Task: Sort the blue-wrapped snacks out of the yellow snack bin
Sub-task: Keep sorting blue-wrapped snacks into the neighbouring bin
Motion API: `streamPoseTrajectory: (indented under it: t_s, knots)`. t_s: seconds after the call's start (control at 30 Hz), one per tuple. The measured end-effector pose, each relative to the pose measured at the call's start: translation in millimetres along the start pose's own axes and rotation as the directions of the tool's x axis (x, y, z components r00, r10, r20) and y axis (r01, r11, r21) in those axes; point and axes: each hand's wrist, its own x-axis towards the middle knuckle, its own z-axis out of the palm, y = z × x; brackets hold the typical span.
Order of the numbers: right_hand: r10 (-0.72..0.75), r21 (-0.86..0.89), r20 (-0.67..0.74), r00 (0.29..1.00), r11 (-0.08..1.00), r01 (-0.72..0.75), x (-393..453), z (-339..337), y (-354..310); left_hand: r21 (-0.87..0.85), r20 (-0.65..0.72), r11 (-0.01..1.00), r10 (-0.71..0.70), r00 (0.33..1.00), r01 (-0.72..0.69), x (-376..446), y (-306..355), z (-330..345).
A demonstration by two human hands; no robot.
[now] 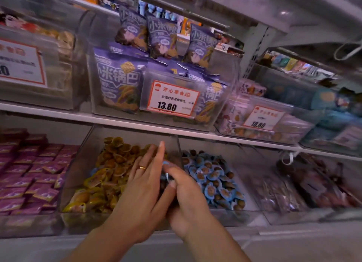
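Note:
The clear bin of yellow-wrapped snacks (109, 175) sits on the lower shelf, centre left. Right beside it stands the clear bin of blue-wrapped snacks (211, 179). My left hand (145, 185), with a gold ring, lies over the right part of the yellow bin with its fingers straight and pointing up. My right hand (184, 199) is at the wall between the two bins, fingers curled round blue-wrapped snacks (166, 163) whose blue edge shows above the fingers. One blue wrapper (93, 171) peeks out among the yellow ones at the bin's left side.
Purple square packets (29, 173) fill the bin to the left. Dark and pink packets (305, 185) fill bins to the right. The upper shelf edge (137, 124) hangs just above the bins, carrying purple snack bags (121, 81) and a 13.80 price card (172, 99).

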Motion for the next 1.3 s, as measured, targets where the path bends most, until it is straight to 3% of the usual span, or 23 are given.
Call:
streamPoseTrajectory:
  t_s: [0.13, 0.23, 0.33, 0.47, 0.57, 0.7, 0.77, 0.83, 0.9, 0.93, 1.03, 1.13, 1.23, 1.3]
  knots:
    - [-0.162, 0.019, -0.082, 0.983, 0.986, 0.164, 8.5, -29.9, -24.8, -0.104, -0.015, 0.994, 0.035, 0.999, -0.036, -2.7, -4.3, -4.9]
    - [-0.123, 0.122, -0.226, 0.966, 0.981, 0.153, 36.9, -57.9, -52.8, 0.013, -0.046, 0.996, -0.085, 0.995, 0.086, -0.5, -16.6, -8.2]
    - [-0.159, 0.119, -0.406, 0.9, 0.967, 0.224, 77.7, -79.0, -80.5, 0.106, 0.018, 0.982, -0.162, 0.987, 0.16, -0.6, -23.1, -6.2]
    - [-0.176, -0.164, -0.42, 0.89, 0.98, 0.116, 113.3, -112.5, -111.6, 0.141, 0.091, 0.972, -0.2, 0.975, 0.187, -0.4, -28.1, -10.2]
    - [-0.27, -0.552, -0.458, 0.847, 0.833, -0.033, 112.7, -138.3, -112.4, 0.139, 0.055, 0.969, -0.213, 0.976, 0.203, 1.8, -33.0, -20.1]
    - [-0.607, -0.746, -0.31, 0.732, 0.632, 0.209, 98.1, -134.2, -93.0, 0.248, -0.057, 0.949, -0.187, 0.981, 0.195, 7.1, -39.7, -39.0]
    - [-0.741, -0.843, -0.125, 0.66, 0.429, 0.323, 89.2, -109.5, -79.8, 0.298, -0.151, 0.928, -0.184, 0.971, 0.222, 7.5, -45.1, -53.4]
    - [-0.773, -0.861, 0.102, 0.626, 0.247, 0.446, 77.2, -72.8, -61.6, 0.274, -0.251, 0.915, -0.228, 0.941, 0.295, 4.1, -55.5, -70.7]
    - [-0.693, -0.836, 0.346, 0.632, 0.078, 0.543, 71.8, -32.8, -40.3, 0.193, -0.321, 0.901, -0.317, 0.892, 0.39, 0.3, -71.1, -88.1]
    - [-0.595, -0.826, 0.446, 0.669, 0.014, 0.563, 72.9, -11.3, -27.1, 0.151, -0.342, 0.884, -0.373, 0.863, 0.442, -1.6, -79.7, -95.1]
    - [-0.17, -0.788, 0.615, 0.77, -0.153, 0.596, 91.0, 47.7, 21.2, 0.038, -0.311, 0.829, -0.521, 0.795, 0.558, -8.1, -98.4, -105.8]
    - [0.155, -0.746, 0.625, 0.765, -0.167, 0.644, 114.9, 81.0, 70.6, -0.054, -0.219, 0.827, -0.556, 0.802, 0.559, -14.2, -104.0, -107.7]
    - [0.229, -0.788, 0.569, 0.79, -0.123, 0.604, 132.5, 84.5, 87.2, -0.031, -0.23, 0.846, -0.524, 0.82, 0.532, -16.3, -110.2, -110.3]
    - [0.265, -0.754, 0.548, 0.793, -0.256, 0.606, 144.8, 73.9, 77.9, -0.025, -0.221, 0.852, -0.514, 0.829, 0.523, -17.1, -113.9, -112.0]
